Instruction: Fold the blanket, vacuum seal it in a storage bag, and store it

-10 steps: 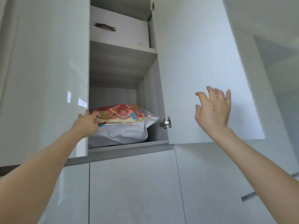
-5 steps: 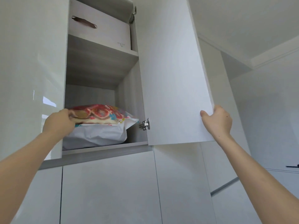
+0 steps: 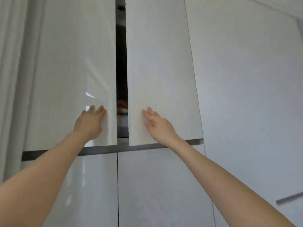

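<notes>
In the upper cupboard, behind the gap (image 3: 122,63): a sliver of the red-patterned blanket (image 3: 122,104) is seen through the narrow dark slit, level with the hands; something pale lies under it, and the bag round it cannot be made out.
Left upper door (image 3: 70,71): glossy white, nearly closed, its inner edge bordering the gap.
Right upper door (image 3: 160,71): white, slightly ajar, its inner edge bordering the gap on the other side.
Left hand (image 3: 89,122): laid low on the left upper door, near its inner edge.
Left fingers (image 3: 98,110): held straight and close together, flat against the panel; nothing is grasped.
Right hand (image 3: 158,125): set low on the right upper door, near its inner edge.
Right fingers (image 3: 150,112): spread and released, tips touching the panel; nothing is grasped.
Dark rail (image 3: 105,149): a horizontal strip just below both upper doors, crossed by both forearms.
Lower doors (image 3: 160,185): two white panels, closed, divided by a thin seam.
Far right: a plain white wall panel (image 3: 246,95) is seen beside the cupboard.
</notes>
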A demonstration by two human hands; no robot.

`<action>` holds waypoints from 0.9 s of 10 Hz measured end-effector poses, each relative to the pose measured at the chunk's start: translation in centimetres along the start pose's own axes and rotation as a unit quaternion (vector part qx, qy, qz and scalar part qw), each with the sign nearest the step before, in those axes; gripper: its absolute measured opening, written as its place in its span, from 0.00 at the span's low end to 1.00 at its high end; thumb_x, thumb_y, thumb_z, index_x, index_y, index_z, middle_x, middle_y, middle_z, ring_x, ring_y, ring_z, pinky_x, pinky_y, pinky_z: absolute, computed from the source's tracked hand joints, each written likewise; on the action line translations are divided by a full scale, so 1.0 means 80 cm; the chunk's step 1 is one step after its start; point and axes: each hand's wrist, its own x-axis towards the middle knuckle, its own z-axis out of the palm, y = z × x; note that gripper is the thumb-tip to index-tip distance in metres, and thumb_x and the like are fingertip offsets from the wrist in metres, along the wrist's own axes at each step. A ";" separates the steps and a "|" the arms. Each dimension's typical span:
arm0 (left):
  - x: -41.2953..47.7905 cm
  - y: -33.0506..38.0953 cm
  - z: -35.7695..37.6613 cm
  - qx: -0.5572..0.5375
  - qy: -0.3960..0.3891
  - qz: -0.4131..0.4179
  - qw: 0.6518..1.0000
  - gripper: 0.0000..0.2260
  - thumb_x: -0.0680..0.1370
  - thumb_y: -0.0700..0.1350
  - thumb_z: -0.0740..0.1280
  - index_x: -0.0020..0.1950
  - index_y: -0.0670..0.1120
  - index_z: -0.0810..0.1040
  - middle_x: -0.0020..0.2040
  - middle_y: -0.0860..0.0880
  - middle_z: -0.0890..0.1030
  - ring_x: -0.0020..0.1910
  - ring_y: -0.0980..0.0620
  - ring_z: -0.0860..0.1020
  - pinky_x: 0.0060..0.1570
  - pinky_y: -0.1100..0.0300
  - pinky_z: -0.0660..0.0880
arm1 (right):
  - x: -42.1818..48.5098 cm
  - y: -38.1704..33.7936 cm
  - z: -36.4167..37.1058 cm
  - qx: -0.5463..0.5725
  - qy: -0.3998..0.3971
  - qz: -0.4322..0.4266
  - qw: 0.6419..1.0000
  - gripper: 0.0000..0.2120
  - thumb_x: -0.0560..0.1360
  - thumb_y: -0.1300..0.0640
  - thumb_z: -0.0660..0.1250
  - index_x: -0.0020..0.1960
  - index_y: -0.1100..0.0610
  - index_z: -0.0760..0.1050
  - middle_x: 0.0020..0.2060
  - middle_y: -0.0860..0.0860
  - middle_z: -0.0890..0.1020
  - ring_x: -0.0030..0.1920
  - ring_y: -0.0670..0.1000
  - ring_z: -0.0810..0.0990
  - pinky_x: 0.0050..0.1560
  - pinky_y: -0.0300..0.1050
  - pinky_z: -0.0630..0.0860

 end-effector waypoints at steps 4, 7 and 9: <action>0.022 -0.018 0.054 0.027 -0.035 -0.001 0.999 0.36 0.73 0.28 0.50 0.76 0.49 0.41 0.76 0.54 0.38 0.76 0.48 0.41 0.73 0.44 0.49 | 0.089 0.020 0.138 -0.136 -0.003 0.060 0.989 0.30 0.78 0.65 0.51 0.78 0.50 0.49 0.77 0.48 0.44 0.76 0.56 0.42 0.74 0.58 0.50; 0.030 -0.018 0.069 0.033 -0.032 -0.021 0.999 0.35 0.74 0.31 0.52 0.77 0.49 0.41 0.77 0.53 0.40 0.76 0.47 0.41 0.72 0.42 0.49 | 0.093 0.017 0.138 -0.110 -0.043 0.061 0.991 0.31 0.78 0.66 0.53 0.78 0.52 0.48 0.77 0.50 0.44 0.76 0.55 0.42 0.74 0.56 0.48; 0.013 0.056 0.083 -0.179 0.120 -0.028 0.976 0.26 0.74 0.33 0.58 0.72 0.44 0.66 0.73 0.47 0.64 0.72 0.42 0.62 0.69 0.49 0.59 | 0.011 0.027 0.086 -0.041 0.164 0.046 0.984 0.13 0.78 0.61 0.59 0.60 0.59 0.77 0.54 0.53 0.82 0.52 0.55 0.79 0.54 0.46 0.72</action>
